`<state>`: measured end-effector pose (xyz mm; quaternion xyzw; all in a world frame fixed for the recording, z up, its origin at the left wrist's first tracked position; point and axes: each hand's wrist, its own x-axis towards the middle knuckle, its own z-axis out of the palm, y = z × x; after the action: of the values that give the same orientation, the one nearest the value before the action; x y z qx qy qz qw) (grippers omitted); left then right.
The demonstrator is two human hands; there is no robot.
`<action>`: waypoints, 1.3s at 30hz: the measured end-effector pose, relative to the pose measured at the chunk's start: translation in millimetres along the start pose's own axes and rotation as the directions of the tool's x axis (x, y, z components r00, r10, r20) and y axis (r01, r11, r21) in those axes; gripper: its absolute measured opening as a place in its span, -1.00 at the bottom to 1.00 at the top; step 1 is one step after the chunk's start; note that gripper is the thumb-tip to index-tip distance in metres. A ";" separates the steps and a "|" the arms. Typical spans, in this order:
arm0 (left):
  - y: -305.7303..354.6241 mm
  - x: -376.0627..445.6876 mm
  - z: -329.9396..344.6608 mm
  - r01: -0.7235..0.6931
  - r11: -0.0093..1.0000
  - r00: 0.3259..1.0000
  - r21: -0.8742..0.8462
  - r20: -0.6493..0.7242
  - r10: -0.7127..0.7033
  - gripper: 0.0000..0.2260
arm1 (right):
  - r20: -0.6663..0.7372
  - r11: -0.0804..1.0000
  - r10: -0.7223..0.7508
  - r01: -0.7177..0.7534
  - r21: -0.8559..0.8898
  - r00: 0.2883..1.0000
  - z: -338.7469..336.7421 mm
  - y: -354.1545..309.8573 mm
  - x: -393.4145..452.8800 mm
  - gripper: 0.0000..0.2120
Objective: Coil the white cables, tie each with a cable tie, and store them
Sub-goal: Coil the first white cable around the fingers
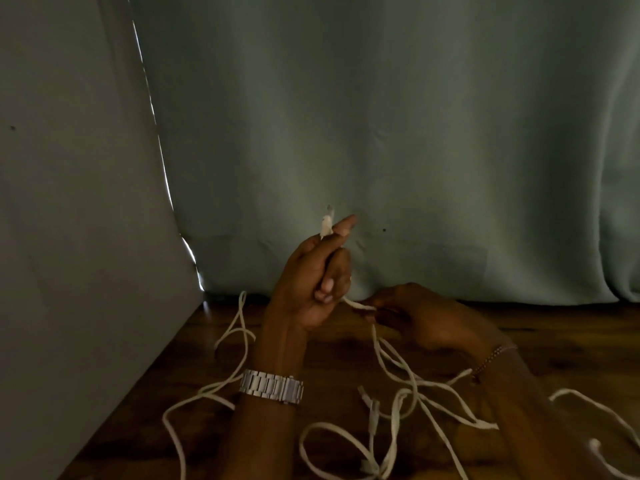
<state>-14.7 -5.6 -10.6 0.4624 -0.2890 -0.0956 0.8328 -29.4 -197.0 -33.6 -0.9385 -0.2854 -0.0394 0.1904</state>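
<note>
On the wooden table [194,344], loose white cable [194,400] sprawled. Left hand [311,282], fingers curled, pinched the connector end [326,226] upright; right hand [426,317] pinched the run just beside it. Judgement: feed even loops, keep slack untangled.

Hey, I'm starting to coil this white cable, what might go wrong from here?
The loose cables cross in a tangle on the wooden table, so pulling with your right hand may drag up a knot. Your left hand grips only near the connector, which might slip free or get bent.
</note>
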 end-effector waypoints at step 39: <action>-14.1 8.8 12.3 -0.026 0.989 0.995 0.143 -0.094 0.039 -0.40 | -0.398 0.909 0.075 0.101 0.404 0.914 -24.2 -41.0 -13.0 -0.85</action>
<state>-13.0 -26.0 -13.8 0.5196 -0.2618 -0.0388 0.8124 -62.0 -181.6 0.2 -0.8456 -0.2479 -0.1724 0.4403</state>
